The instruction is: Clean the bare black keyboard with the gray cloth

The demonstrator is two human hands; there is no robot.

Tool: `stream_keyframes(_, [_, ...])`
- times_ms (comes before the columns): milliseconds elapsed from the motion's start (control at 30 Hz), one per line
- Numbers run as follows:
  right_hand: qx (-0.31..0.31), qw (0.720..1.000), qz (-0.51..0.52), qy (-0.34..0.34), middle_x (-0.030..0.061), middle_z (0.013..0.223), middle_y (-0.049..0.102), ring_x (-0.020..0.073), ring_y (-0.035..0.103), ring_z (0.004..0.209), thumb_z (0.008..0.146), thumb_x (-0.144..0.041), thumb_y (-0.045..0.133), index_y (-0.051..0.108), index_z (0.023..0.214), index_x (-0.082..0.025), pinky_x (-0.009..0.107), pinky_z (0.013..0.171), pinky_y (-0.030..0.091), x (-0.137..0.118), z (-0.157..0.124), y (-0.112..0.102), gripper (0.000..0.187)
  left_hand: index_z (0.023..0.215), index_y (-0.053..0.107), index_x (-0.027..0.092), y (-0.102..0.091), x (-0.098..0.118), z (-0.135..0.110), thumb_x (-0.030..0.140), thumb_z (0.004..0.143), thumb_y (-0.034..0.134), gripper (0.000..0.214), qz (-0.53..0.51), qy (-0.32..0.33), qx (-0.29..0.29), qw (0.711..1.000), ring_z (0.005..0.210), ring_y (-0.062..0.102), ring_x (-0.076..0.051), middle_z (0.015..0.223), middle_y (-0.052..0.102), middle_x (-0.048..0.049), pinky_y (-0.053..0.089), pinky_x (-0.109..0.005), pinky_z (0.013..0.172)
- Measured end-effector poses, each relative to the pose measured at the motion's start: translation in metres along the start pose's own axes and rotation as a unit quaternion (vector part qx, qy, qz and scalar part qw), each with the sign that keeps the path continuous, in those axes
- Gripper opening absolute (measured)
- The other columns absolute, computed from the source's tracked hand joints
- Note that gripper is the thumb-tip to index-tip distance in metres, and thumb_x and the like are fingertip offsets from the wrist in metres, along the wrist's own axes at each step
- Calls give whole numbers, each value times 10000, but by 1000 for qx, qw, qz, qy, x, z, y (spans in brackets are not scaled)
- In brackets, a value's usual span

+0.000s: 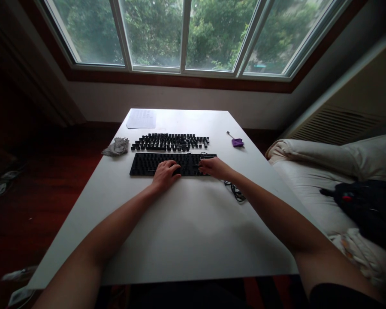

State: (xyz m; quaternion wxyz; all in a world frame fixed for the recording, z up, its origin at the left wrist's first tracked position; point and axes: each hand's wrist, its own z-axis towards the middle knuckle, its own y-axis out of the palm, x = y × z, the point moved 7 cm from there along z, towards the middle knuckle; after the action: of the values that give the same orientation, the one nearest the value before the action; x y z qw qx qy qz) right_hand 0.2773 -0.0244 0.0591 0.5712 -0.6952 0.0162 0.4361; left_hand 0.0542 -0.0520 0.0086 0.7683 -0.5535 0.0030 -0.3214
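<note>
A black keyboard (143,164) lies flat across the white table. On its middle rests my left hand (166,172), palm down, with the fingers stretched out and the thumb apart. My right hand (212,167) is over the keyboard's right part, its fingers pinched together. Thin wire glints show by those fingertips, like a wire keycap puller (198,172), though most of it is hidden in the hand. Behind the keyboard, loose black keycaps (170,141) are laid out in rows. A coiled black cable (236,193) lies under my right forearm.
A crumpled grey cloth (116,146) sits at the table's left edge, and a sheet of paper (141,119) at the far left corner. A small brush with a purple cloth (237,142) lies to the right. Beyond the right edge stands a pale sofa (304,182) with a dark bag (363,206).
</note>
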Motion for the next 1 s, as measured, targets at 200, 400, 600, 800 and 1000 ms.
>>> stream_keyframes(200, [66,995,70,13,17,717,718,190,678,655,887,-451,641,661,912,-215,304,633,494,10,-4,-11,238,1248,695,295,-1,3,0,374,883,730,376,-4,4,-3,1000,1214,549,-285,1294,619,-69,406,-475,1098])
stream_keyframes(400, [119,987,102,31,22,728,716,194,679,648,890,-454,641,631,898,-221,336,650,533,27,-1,-22,234,1245,695,293,0,2,0,377,887,723,369,-1,1,-3,1000,1219,546,-288,1304,613,-73,404,-483,1098])
stream_keyframes(600, [83,987,124,55,33,737,726,194,684,637,876,-441,668,632,897,-220,330,605,549,34,5,-16,225,1250,692,296,0,2,0,382,889,719,372,-3,1,-3,1000,1219,550,-290,1305,615,-72,404,-485,1099])
stream_keyframes(800, [41,987,148,49,30,737,735,172,657,578,878,-433,670,628,929,-221,306,544,529,35,12,-10,222,1247,695,289,0,2,-1,378,887,721,371,-5,3,-2,1000,1214,553,-288,1299,619,-76,409,-485,1095])
stream_keyframes(1000, [13,991,119,59,28,709,731,169,644,559,864,-412,680,643,912,-214,283,527,485,28,14,-11,207,1251,694,299,0,1,-2,379,886,721,375,-5,1,-1,1000,1213,554,-292,1301,618,-73,406,-493,1096])
